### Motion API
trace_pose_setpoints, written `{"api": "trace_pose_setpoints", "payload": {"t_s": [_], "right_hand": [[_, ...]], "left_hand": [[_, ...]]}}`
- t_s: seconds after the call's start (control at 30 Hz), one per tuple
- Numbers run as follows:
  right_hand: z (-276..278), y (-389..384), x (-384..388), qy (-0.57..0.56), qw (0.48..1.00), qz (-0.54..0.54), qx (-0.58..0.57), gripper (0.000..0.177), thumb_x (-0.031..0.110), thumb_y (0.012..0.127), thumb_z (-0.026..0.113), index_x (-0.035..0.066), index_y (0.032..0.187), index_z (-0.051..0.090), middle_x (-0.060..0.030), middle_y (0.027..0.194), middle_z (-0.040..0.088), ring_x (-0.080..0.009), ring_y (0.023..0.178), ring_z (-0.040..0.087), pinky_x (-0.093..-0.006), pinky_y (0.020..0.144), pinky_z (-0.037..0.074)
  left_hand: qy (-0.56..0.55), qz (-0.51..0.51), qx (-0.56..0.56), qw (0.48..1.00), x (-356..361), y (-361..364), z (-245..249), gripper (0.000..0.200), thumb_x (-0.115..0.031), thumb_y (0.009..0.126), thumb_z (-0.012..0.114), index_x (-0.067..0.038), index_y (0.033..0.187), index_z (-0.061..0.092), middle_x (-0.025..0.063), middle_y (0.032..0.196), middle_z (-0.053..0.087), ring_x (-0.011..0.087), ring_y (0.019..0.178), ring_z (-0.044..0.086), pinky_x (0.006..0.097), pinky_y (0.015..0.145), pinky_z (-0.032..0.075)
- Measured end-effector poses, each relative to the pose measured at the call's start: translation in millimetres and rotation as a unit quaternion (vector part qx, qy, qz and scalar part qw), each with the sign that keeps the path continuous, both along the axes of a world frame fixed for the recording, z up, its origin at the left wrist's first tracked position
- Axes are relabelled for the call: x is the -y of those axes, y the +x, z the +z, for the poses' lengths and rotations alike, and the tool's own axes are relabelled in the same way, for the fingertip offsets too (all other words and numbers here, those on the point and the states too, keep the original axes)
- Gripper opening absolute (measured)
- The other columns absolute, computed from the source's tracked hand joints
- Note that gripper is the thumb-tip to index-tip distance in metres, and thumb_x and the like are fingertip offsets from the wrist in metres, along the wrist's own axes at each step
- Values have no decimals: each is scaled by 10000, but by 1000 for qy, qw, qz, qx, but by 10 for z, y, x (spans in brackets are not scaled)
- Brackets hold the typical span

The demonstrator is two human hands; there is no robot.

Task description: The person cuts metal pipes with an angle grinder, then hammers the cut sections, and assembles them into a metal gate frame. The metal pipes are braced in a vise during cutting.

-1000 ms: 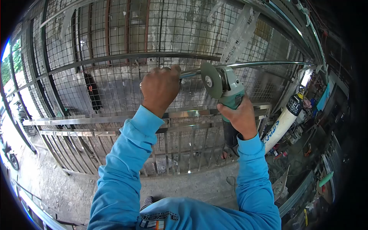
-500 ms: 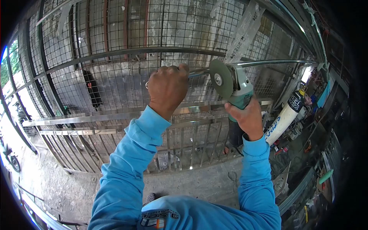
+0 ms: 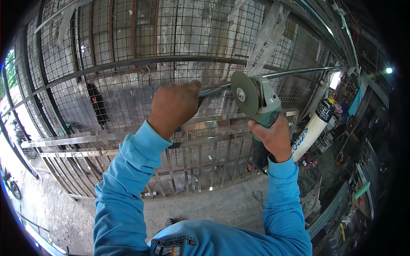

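My left hand (image 3: 174, 106) is closed in a fist around a shiny metal tube (image 3: 301, 72), which runs off to the right. Its left end is hidden by the fist. In my right hand (image 3: 275, 136) is a green and grey angle grinder (image 3: 267, 94), gripped round its body with the thumb along the near side. The grinder's flat cutting disc (image 3: 247, 94) stands upright, facing left, and overlaps the tube in this view. A short stretch of tube shows between my left fist and the disc.
Beyond the tube stands a wire mesh panel (image 3: 128, 87) on dark bars. Below it is a barred metal frame (image 3: 85, 138) near the concrete floor (image 3: 205, 207). At right are a white gas cylinder (image 3: 309, 132) and floor clutter. Metal lengths (image 3: 318, 25) are overhead.
My left hand has moved left and slightly down, and more tube shows between it and the disc. The grinder sits slightly lower and further left in view, which has also shifted a little.
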State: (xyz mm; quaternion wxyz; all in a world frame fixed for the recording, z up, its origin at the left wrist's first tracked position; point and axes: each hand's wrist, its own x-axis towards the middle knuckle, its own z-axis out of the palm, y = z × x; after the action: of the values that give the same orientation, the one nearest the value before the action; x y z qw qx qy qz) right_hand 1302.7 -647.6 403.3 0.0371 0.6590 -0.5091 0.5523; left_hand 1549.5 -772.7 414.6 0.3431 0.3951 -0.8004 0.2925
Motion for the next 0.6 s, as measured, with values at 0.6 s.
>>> {"api": "trace_pose_setpoints", "payload": {"t_s": [0.6], "right_hand": [[-62, -35, 147, 7, 999, -33, -8, 494, 213, 717, 805, -58, 1068, 587, -188, 947, 702, -295, 838, 696, -387, 767, 539]], "left_hand": [[28, -17, -7, 999, -45, -10, -40, 227, -264, 914, 603, -69, 1022, 649, 114, 657, 677, 274, 577, 688, 390, 501, 535]]}}
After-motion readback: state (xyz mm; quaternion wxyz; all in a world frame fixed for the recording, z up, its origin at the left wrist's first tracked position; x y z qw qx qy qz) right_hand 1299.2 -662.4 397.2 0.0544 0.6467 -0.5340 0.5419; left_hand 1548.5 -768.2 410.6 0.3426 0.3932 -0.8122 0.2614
